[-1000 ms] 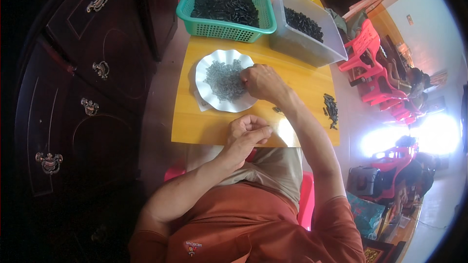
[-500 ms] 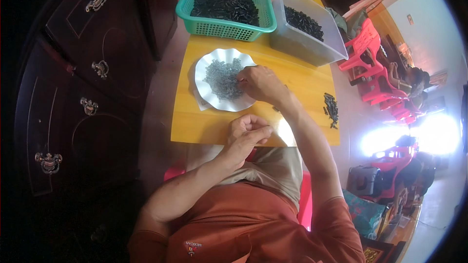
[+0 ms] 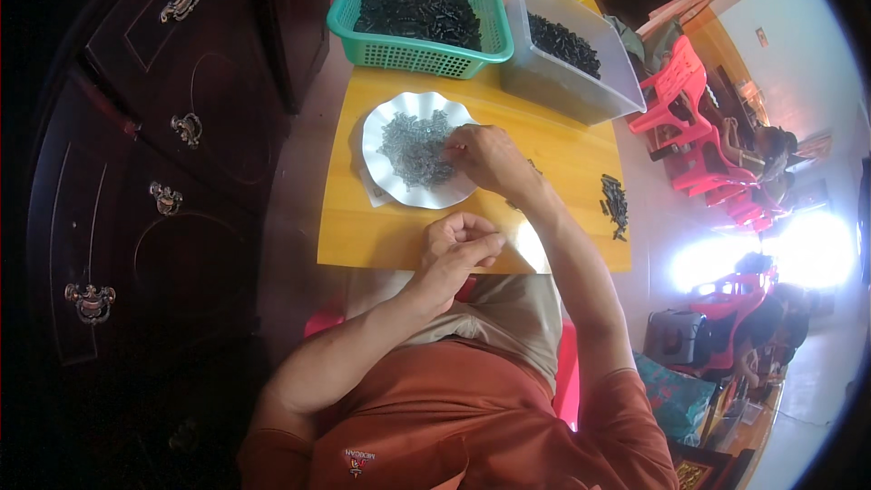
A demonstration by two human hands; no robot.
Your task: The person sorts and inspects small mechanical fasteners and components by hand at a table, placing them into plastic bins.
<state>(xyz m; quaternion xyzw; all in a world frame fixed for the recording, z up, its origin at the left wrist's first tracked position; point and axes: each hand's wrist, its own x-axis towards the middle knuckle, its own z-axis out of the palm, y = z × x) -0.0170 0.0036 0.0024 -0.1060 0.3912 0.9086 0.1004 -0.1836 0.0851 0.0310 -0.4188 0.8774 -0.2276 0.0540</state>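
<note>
A white plate with a wavy rim (image 3: 374,132) lies on the yellow table, heaped with small clear-grey pieces (image 3: 413,147). Over the plate's right side, my right hand (image 3: 490,156) has its fingertips pinched together at the edge of the heap; whatever they grip is too small to make out. Closer to me, my left hand (image 3: 455,252) hovers near the table's front edge with thumb and forefinger pressed together. Anything in that pinch is hidden. Under my right wrist, a few small dark pieces (image 3: 533,165) partly show on the table.
Behind the plate stand a green basket (image 3: 408,53) and a translucent bin (image 3: 572,91), both holding many short black pieces. A small pile of black pieces (image 3: 614,206) lies by the yellow table's (image 3: 363,240) right edge. Dark drawers (image 3: 218,181) flank the left; pink chairs (image 3: 680,82) stand right.
My right hand has shifted very slightly at the heap's edge, and more of the dark pieces by its wrist now shows. My left hand stays in place.
</note>
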